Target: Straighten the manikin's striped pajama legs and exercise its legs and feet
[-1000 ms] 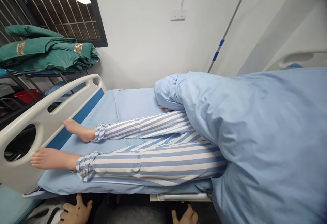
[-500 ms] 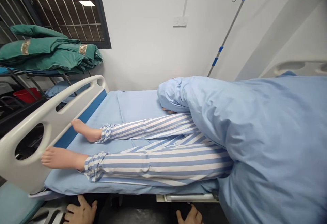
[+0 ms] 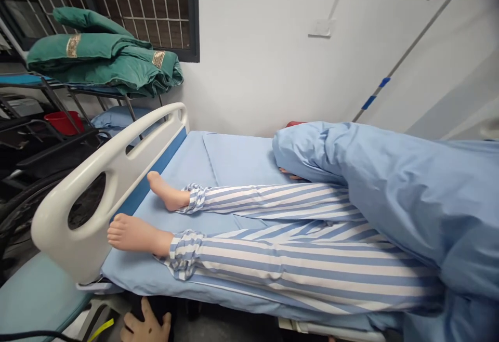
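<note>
The person's left hand [image 3: 146, 324] is showing at the bottom, its fingers spreading apart and gripping nothing visible, just below the near edge of a bed [image 3: 241, 155] in light blue sheeting. Of the right hand [image 3: 331, 339] only a sliver of skin is showing, below the bed's side rail [image 3: 331, 330]; whether it is open or closed cannot be told.

Above the left hand, two bare feet [image 3: 136, 235] are pointing toward a cream footboard [image 3: 50, 222], which is standing up and to the left of that hand. From the feet, legs in blue-and-white striped trousers [image 3: 304, 266] are stretching rightward, above both hands. A puffy light blue quilt [image 3: 405, 186] is covering the upper ends of the legs, above and to the right of the right hand, and some fingertips [image 3: 290, 174] are peeking out from under its edge.

Just left of the left hand, a yellow strip [image 3: 102, 327] is lying near a pale green padded surface [image 3: 39, 290]. Farther beyond that hand, folded green padded cloth [image 3: 109, 64] is resting on a rack, and a red bucket [image 3: 66, 122] is sitting lower down. Far beyond the right hand, a metal pole [image 3: 407, 56] is leaning in view, its hooks showing at the top.
</note>
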A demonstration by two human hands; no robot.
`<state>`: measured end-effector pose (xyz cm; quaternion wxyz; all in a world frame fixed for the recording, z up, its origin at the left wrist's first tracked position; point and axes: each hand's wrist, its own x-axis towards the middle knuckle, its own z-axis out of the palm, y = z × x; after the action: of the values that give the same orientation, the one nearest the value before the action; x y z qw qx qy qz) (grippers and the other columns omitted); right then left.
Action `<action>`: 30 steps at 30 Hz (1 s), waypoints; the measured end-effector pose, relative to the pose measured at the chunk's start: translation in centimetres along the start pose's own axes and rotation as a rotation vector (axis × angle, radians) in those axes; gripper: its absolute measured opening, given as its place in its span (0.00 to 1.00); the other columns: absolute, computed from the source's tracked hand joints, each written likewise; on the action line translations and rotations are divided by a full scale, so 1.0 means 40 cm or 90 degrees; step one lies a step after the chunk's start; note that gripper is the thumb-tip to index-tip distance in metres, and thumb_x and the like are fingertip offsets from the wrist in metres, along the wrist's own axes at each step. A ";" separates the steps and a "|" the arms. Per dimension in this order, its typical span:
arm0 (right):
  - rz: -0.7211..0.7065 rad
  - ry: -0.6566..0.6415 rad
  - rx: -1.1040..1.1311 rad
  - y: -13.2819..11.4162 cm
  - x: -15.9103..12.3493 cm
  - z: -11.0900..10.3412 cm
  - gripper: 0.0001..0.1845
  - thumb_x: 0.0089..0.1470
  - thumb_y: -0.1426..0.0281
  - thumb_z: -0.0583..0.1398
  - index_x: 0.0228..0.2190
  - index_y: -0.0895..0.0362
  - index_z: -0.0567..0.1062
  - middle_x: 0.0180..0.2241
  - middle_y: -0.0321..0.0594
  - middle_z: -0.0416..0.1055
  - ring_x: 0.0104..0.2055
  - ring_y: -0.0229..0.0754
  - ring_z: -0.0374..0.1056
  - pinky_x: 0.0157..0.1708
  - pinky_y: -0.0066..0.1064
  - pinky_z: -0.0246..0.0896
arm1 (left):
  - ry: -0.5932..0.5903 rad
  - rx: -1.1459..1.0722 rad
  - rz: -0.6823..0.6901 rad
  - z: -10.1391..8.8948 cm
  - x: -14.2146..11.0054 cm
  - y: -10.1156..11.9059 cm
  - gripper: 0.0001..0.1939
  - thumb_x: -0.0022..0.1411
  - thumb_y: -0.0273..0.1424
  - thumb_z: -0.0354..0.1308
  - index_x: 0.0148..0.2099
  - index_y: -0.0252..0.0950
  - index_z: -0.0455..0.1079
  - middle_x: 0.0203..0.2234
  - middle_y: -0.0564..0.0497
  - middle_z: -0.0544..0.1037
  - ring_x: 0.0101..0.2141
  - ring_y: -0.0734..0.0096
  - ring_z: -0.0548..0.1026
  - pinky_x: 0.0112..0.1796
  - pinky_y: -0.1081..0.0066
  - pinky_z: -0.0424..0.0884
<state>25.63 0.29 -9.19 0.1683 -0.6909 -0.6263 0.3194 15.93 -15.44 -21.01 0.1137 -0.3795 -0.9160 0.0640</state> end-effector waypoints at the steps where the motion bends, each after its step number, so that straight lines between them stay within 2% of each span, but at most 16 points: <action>1: -0.014 -0.018 0.010 -0.090 0.008 0.016 0.16 0.41 0.53 0.56 0.28 0.46 0.77 0.35 0.46 0.73 0.39 0.54 0.71 0.22 0.39 0.58 | 0.001 0.003 0.005 0.005 0.000 -0.003 0.34 0.58 0.45 0.38 0.60 0.28 0.56 0.51 0.27 0.64 0.39 0.48 0.69 0.36 0.61 0.61; 3: -0.047 -0.042 0.012 -0.247 0.017 0.045 0.16 0.42 0.54 0.57 0.30 0.48 0.75 0.39 0.51 0.70 0.41 0.49 0.71 0.23 0.38 0.55 | -0.002 0.008 0.022 0.008 0.001 -0.009 0.34 0.58 0.45 0.40 0.60 0.29 0.57 0.51 0.28 0.63 0.40 0.48 0.69 0.37 0.62 0.61; 4: -0.073 -0.066 0.014 -0.311 0.016 0.055 0.17 0.44 0.55 0.56 0.31 0.51 0.75 0.39 0.49 0.70 0.41 0.45 0.70 0.25 0.38 0.56 | -0.006 0.010 0.030 0.006 0.001 -0.011 0.33 0.58 0.45 0.41 0.59 0.29 0.58 0.51 0.28 0.63 0.41 0.48 0.69 0.38 0.62 0.61; 6: -0.170 -0.155 0.044 -0.395 0.001 0.051 0.12 0.45 0.57 0.55 0.21 0.46 0.75 0.31 0.36 0.71 0.43 0.45 0.69 0.26 0.35 0.58 | -0.015 0.016 0.040 -0.001 0.001 -0.015 0.32 0.58 0.43 0.43 0.59 0.29 0.59 0.50 0.28 0.63 0.42 0.48 0.68 0.39 0.61 0.61; 7: -0.262 -0.242 0.086 -0.409 -0.016 0.031 0.12 0.46 0.60 0.55 0.18 0.46 0.74 0.27 0.31 0.70 0.44 0.46 0.69 0.26 0.33 0.58 | -0.018 0.016 0.043 -0.006 0.001 -0.017 0.32 0.58 0.42 0.44 0.59 0.28 0.59 0.50 0.28 0.63 0.43 0.48 0.68 0.40 0.61 0.61; 8: -0.351 -0.314 0.145 -0.402 -0.040 0.000 0.14 0.48 0.63 0.54 0.15 0.46 0.73 0.25 0.30 0.69 0.45 0.46 0.68 0.27 0.32 0.59 | -0.020 0.013 0.044 -0.010 0.001 -0.019 0.31 0.58 0.42 0.44 0.59 0.28 0.59 0.50 0.29 0.64 0.43 0.48 0.68 0.40 0.61 0.61; 9: -0.368 -0.368 0.176 -0.374 -0.069 -0.044 0.15 0.49 0.64 0.53 0.16 0.46 0.74 0.24 0.30 0.69 0.44 0.47 0.68 0.27 0.33 0.60 | -0.022 0.008 0.046 -0.013 0.001 -0.021 0.31 0.58 0.41 0.44 0.59 0.29 0.60 0.49 0.29 0.64 0.43 0.48 0.68 0.40 0.61 0.61; 11: -0.341 -0.380 0.199 -0.268 -0.132 -0.149 0.08 0.46 0.62 0.57 0.25 0.44 0.77 0.26 0.35 0.71 0.40 0.48 0.69 0.27 0.35 0.62 | -0.023 -0.005 0.047 -0.016 -0.001 -0.024 0.30 0.58 0.41 0.44 0.59 0.29 0.60 0.48 0.30 0.65 0.43 0.48 0.67 0.40 0.60 0.61; 13: -0.322 -0.382 0.184 -0.139 -0.181 -0.243 0.07 0.43 0.65 0.60 0.27 0.50 0.77 0.25 0.38 0.71 0.34 0.46 0.68 0.27 0.34 0.62 | -0.020 -0.015 0.047 -0.014 -0.003 -0.025 0.30 0.58 0.41 0.44 0.58 0.30 0.60 0.48 0.30 0.65 0.44 0.48 0.67 0.40 0.60 0.61; 15: -0.305 -0.375 0.174 -0.043 -0.189 -0.290 0.11 0.46 0.67 0.57 0.32 0.54 0.77 0.29 0.39 0.72 0.33 0.42 0.68 0.32 0.33 0.63 | -0.016 -0.023 0.048 -0.011 -0.004 -0.025 0.30 0.58 0.40 0.44 0.58 0.29 0.61 0.48 0.30 0.64 0.44 0.47 0.66 0.41 0.60 0.61; 16: -0.304 -0.360 0.169 -0.017 -0.175 -0.293 0.12 0.48 0.68 0.56 0.34 0.55 0.76 0.30 0.39 0.72 0.33 0.40 0.67 0.34 0.32 0.62 | -0.014 -0.025 0.049 -0.010 -0.004 -0.024 0.30 0.58 0.40 0.44 0.58 0.29 0.61 0.48 0.29 0.64 0.44 0.47 0.66 0.41 0.59 0.61; 18: -0.323 -0.312 0.148 -0.011 -0.118 -0.268 0.14 0.49 0.69 0.55 0.38 0.56 0.74 0.36 0.40 0.71 0.36 0.39 0.66 0.36 0.30 0.62 | -0.012 -0.028 0.049 -0.010 -0.003 -0.021 0.29 0.57 0.39 0.45 0.58 0.29 0.62 0.49 0.28 0.63 0.45 0.46 0.66 0.41 0.59 0.61; 22: -0.363 -0.144 0.057 -0.091 0.030 -0.195 0.20 0.49 0.69 0.55 0.45 0.57 0.68 0.47 0.44 0.63 0.37 0.37 0.67 0.37 0.30 0.61 | -0.013 -0.024 0.041 -0.013 -0.001 -0.015 0.28 0.57 0.38 0.46 0.57 0.30 0.62 0.50 0.28 0.63 0.45 0.46 0.66 0.43 0.58 0.60; 26: -0.328 0.008 -0.090 -0.143 0.138 -0.168 0.25 0.51 0.66 0.52 0.52 0.55 0.63 0.54 0.48 0.55 0.37 0.40 0.68 0.39 0.34 0.61 | -0.021 -0.023 0.033 -0.015 -0.004 -0.013 0.28 0.57 0.37 0.46 0.58 0.30 0.62 0.50 0.29 0.63 0.46 0.46 0.65 0.45 0.56 0.59; 28: -0.291 0.032 -0.169 -0.147 0.180 -0.154 0.28 0.52 0.65 0.51 0.55 0.52 0.59 0.57 0.49 0.51 0.40 0.44 0.68 0.40 0.36 0.61 | -0.026 -0.024 0.029 -0.014 -0.005 -0.013 0.28 0.57 0.36 0.47 0.58 0.31 0.62 0.50 0.30 0.63 0.47 0.47 0.64 0.46 0.55 0.59; 30: -0.264 0.000 -0.242 -0.142 0.214 -0.132 0.31 0.52 0.64 0.52 0.57 0.51 0.56 0.60 0.50 0.46 0.43 0.48 0.68 0.40 0.38 0.61 | -0.033 -0.026 0.027 -0.013 -0.005 -0.014 0.28 0.57 0.36 0.47 0.58 0.31 0.61 0.51 0.31 0.63 0.47 0.47 0.64 0.46 0.55 0.59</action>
<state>24.86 10.41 -3.69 0.0974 -0.5669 -0.8031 0.1553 15.82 -15.95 -20.41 0.0812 -0.3993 -0.9114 0.0577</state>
